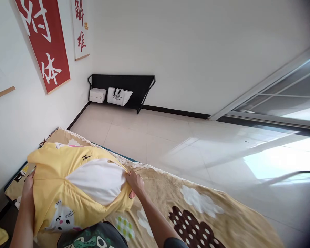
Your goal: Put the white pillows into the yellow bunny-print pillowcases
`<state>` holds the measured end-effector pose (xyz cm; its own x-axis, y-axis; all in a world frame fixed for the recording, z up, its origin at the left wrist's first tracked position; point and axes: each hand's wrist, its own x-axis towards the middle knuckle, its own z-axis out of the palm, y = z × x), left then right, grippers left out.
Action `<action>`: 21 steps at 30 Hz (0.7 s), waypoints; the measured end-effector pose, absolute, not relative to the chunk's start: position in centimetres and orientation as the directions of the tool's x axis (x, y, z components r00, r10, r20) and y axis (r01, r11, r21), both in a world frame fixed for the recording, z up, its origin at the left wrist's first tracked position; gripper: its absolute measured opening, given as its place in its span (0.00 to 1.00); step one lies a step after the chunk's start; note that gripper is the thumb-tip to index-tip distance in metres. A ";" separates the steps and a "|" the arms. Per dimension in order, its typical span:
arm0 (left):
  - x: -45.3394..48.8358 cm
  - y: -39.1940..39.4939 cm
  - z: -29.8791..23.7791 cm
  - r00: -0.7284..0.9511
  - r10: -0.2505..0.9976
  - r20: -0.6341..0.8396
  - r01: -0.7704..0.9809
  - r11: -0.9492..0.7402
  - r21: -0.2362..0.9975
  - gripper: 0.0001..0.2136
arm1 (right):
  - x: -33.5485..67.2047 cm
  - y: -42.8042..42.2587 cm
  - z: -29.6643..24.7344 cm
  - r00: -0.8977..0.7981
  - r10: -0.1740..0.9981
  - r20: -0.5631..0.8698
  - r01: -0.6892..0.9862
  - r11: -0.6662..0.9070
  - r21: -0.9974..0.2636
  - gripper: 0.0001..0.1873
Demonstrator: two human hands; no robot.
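A white pillow (98,181) sits partly inside a yellow pillowcase (54,193) printed with a white cat. It lies on a bed covered by a tan patterned blanket (196,206). My right hand (134,181) pinches the pillowcase's open edge beside the exposed pillow. My left hand (28,187) grips the case's far left side, its fingers partly hidden behind the fabric.
A pale tiled floor (186,137) stretches beyond the bed. A black rack (124,84) against the far wall holds a white box (97,95) and a white bag (119,96). Red and white banners (45,44) hang on the left wall. Sliding glass doors (281,100) stand at right.
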<state>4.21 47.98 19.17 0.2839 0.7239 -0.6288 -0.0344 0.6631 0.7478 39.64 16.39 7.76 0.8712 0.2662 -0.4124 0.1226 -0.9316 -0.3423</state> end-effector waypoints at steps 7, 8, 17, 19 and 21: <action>1.3 49.4 24.9 0.076 0.951 -0.301 -0.005 0.302 0.953 0.18 | 40.8 14.9 13.3 0.883 0.385 -0.268 0.302 -0.903 -0.305 0.18; 0.8 49.9 25.2 -0.012 0.969 -0.248 0.025 0.249 0.968 0.18 | 40.5 14.9 14.1 0.894 0.395 -0.214 0.321 -0.895 -0.311 0.20; 0.5 54.0 17.1 -0.074 0.988 -0.138 0.365 0.156 0.918 0.10 | 39.7 17.0 17.7 0.866 0.486 -0.118 0.408 -0.823 -0.395 0.24; -0.1 54.3 14.5 -0.017 0.991 -0.133 0.533 0.122 0.837 0.12 | 39.7 17.0 19.2 0.863 0.499 -0.082 0.423 -0.801 -0.424 0.26; -0.6 54.0 12.0 0.022 0.991 -0.131 0.622 0.089 0.778 0.12 | 39.2 17.3 20.9 0.846 0.533 -0.029 0.448 -0.739 -0.504 0.27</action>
<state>-0.55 53.97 12.05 0.0222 0.9911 -0.1313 0.6217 0.0891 0.7782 39.24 17.31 20.94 0.8459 0.5326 -0.0288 0.4479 -0.7386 -0.5039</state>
